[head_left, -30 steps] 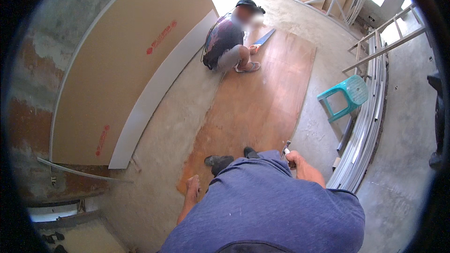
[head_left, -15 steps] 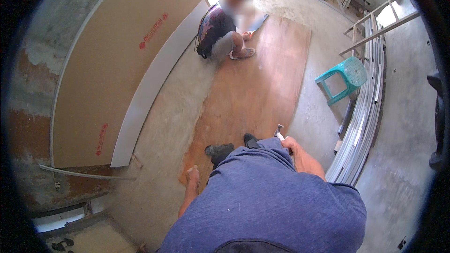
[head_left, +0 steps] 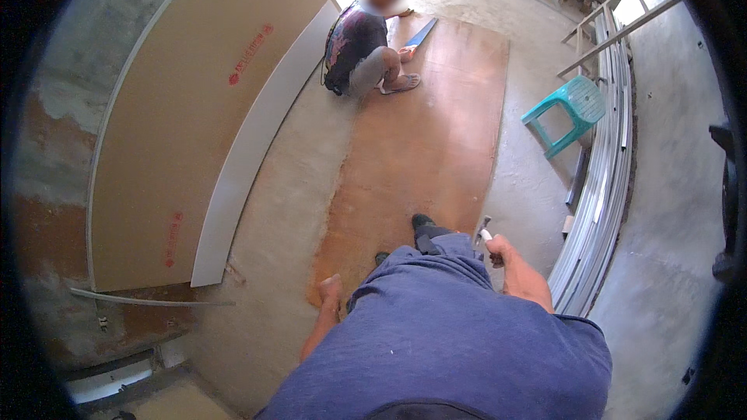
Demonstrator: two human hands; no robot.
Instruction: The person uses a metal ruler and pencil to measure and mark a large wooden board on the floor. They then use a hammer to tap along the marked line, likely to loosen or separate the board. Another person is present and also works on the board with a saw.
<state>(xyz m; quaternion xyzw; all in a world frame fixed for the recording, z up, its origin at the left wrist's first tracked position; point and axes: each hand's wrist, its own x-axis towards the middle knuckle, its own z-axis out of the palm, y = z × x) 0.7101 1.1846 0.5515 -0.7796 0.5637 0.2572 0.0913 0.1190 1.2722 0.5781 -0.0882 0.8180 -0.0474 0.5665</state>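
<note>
My right hand (head_left: 499,246) is wrapped round the pale handle of a hammer (head_left: 486,233), and its metal head points away from me. It hangs just beside the right edge of a large reddish-brown plywood sheet (head_left: 436,140) lying on the floor. On the left, my left hand (head_left: 330,289) hangs over the near left edge of the same sheet with its fingers curled; whatever they may hold is hidden. My dark shoes are on the plywood. Across the sheet a co-worker (head_left: 358,47) squats at its far left side, one hand on the orange handle of a handsaw (head_left: 421,37).
Brown boards (head_left: 179,140) lean on the left wall, a narrow white strip (head_left: 257,140) along them. A green plastic stool (head_left: 572,109) stands right of the plywood, near long metal profiles (head_left: 603,218) on the floor. A metal frame (head_left: 622,35) stands beyond it.
I have moved forward along the plywood, one foot ahead of the other. The hammer has shifted slightly right with my right hand. The co-worker's saw now shows more fully.
</note>
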